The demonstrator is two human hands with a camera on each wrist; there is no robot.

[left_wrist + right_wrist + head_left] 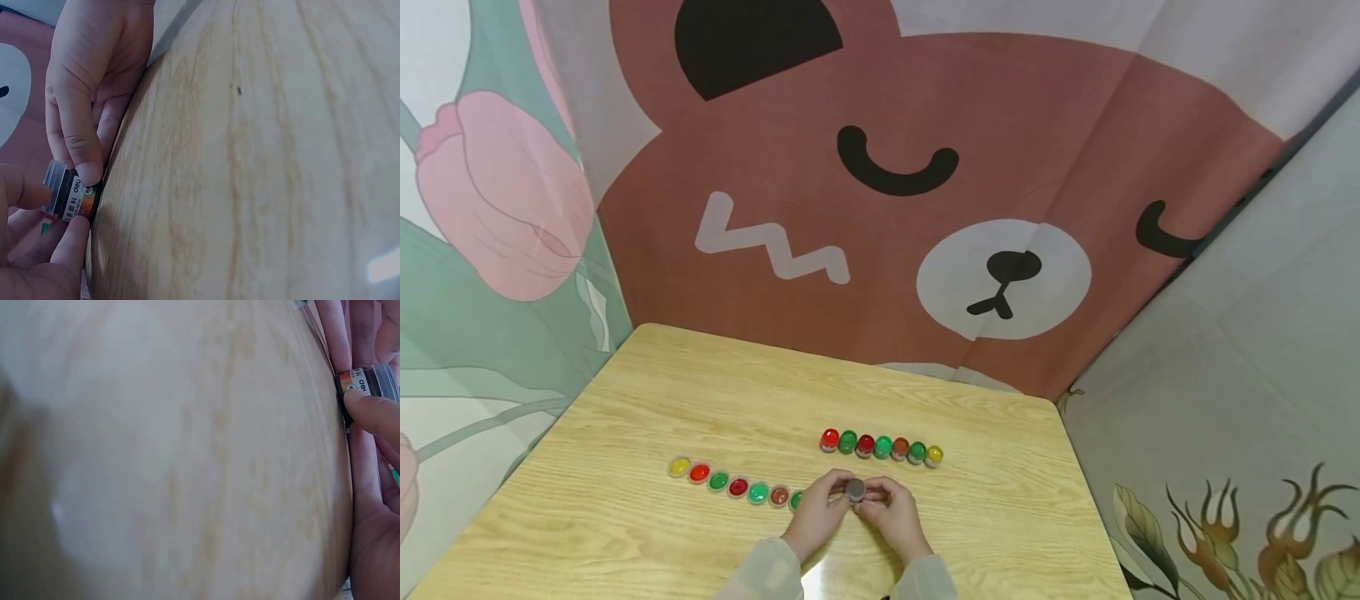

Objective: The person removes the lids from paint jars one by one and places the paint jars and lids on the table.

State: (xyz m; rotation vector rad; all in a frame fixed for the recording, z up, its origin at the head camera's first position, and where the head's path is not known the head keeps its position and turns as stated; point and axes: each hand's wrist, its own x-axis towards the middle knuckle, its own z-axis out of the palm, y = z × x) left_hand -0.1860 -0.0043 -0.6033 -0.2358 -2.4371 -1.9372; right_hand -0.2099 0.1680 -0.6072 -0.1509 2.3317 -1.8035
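Note:
Both hands hold one small paint jar [855, 490] low over the front middle of the table. My left hand [816, 512] grips its left side and my right hand [895, 517] pinches the right. The wrist views show a "deli" label on the jar [74, 195], dark contents and a clear ribbed lid. In the right wrist view the right thumb [372, 412] presses the label. Left of the hands runs a slanting row of round paint pots with pale rims, from a yellow pot [680, 467] to a green pot [797, 500] partly behind the left hand.
Behind the hands stands a second row of paint jars, from a red jar [830, 439] to a yellow jar [934, 455]. The wooden table [1015, 500] meets a bear-print cloth [790, 317] at the back. A flower-print cloth [512, 333] hangs at the left.

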